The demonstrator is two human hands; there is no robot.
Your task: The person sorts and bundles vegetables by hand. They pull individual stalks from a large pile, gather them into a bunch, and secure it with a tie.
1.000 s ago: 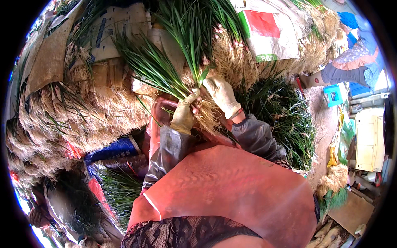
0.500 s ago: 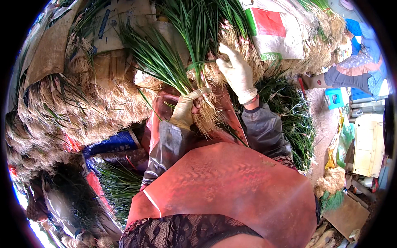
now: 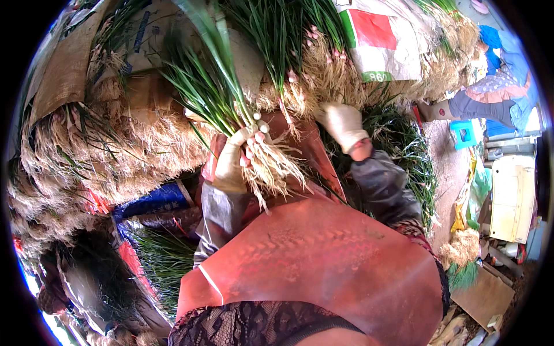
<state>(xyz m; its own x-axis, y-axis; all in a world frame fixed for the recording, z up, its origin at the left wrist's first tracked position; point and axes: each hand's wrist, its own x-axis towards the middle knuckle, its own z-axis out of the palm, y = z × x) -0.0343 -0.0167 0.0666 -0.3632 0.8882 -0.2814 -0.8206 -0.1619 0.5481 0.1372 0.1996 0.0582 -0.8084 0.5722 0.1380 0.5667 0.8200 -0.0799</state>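
- Bunch of bulb plants (image 3: pixel 234 109), one: centre-left of the frame, clasped about the lower stems; tilted, tops toward upper left, root end toward lower right.
- Its leaves (image 3: pixel 193 86): long, narrow, deep green, fanned; the tallest reach the top edge, blurred.
- Its bulbs (image 3: pixel 259 137): small, round, whitish to pink, clustered unevenly just left of centre.
- Its roots (image 3: pixel 274 164): pale, stringy, spread loose and hanging below the bulbs.
- Loose plants (image 3: pixel 283 69): upper centre, lying on the heap; leaves dark green toward the top edge, pinkish bulbs and straw-coloured roots lowermost.
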